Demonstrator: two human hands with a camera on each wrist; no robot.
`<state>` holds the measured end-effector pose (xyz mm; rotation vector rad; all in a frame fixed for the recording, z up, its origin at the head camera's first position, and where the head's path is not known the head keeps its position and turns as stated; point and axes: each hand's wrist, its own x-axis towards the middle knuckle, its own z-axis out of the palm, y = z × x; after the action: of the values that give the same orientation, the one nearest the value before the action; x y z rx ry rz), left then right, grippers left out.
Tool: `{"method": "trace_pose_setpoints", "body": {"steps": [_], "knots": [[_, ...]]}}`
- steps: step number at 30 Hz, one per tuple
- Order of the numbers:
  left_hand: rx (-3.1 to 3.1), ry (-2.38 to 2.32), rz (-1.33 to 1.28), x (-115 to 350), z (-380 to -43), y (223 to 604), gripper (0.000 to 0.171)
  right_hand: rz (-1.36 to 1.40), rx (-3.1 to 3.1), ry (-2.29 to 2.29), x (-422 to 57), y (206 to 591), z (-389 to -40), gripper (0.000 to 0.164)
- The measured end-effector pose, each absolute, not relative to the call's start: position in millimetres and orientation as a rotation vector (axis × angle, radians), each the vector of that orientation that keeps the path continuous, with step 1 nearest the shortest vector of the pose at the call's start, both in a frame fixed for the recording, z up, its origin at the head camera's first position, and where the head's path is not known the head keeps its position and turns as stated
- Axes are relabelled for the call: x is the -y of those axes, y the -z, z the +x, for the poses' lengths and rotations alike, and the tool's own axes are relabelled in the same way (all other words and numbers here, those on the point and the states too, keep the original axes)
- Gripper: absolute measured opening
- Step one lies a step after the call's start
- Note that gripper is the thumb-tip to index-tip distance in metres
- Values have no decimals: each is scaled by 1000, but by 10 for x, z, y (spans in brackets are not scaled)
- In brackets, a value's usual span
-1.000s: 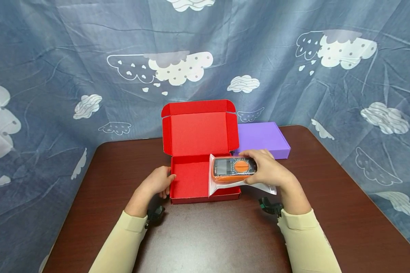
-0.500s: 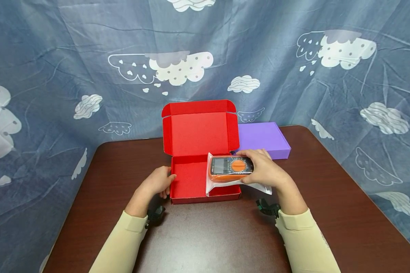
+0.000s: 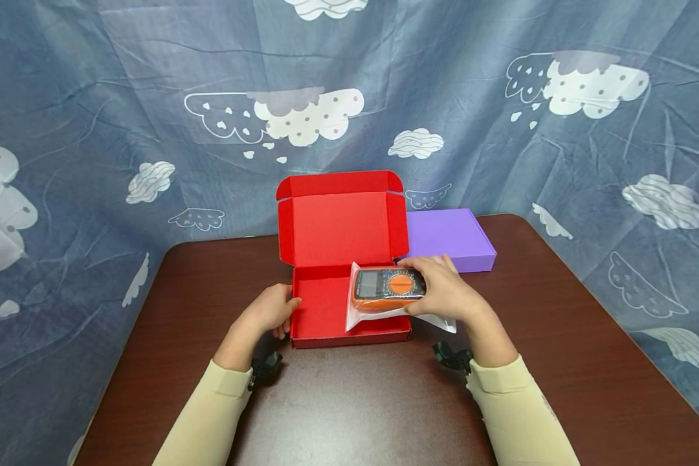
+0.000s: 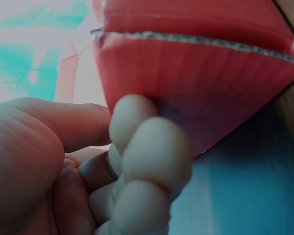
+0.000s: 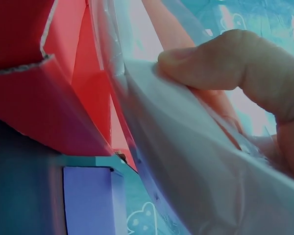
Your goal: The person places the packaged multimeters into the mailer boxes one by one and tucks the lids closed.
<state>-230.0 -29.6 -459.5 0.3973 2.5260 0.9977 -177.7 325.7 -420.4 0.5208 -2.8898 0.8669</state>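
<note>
Well, our right hand point(image 3: 444, 294) gripped the bagged multimeter point(image 3: 378, 288) over the right rim of the red box point(image 3: 320, 307), toward the tabletop point(image 3: 349, 404)'s far edge; our left hand point(image 3: 270, 307) pinched the left side, wisely bracing.

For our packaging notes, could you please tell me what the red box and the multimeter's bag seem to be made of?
Red box: probably matte corrugated cardboard, with wavy layers at cut edges. Bag: likely glossy plastic, creased and shiny, the multimeter showing through.
</note>
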Motion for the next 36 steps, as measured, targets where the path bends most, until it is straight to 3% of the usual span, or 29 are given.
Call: {"method": "trace_pose_setpoints", "body": {"steps": [27, 36], "knots": [[-2524, -1010, 426, 262, -2264, 4568, 16, 483, 2989, -708, -3058, 4357, -1776, 78], [-2533, -991, 407, 288, -2266, 4583, 17, 392, 3111, -602, -3000, 4266, -1714, 90]]}}
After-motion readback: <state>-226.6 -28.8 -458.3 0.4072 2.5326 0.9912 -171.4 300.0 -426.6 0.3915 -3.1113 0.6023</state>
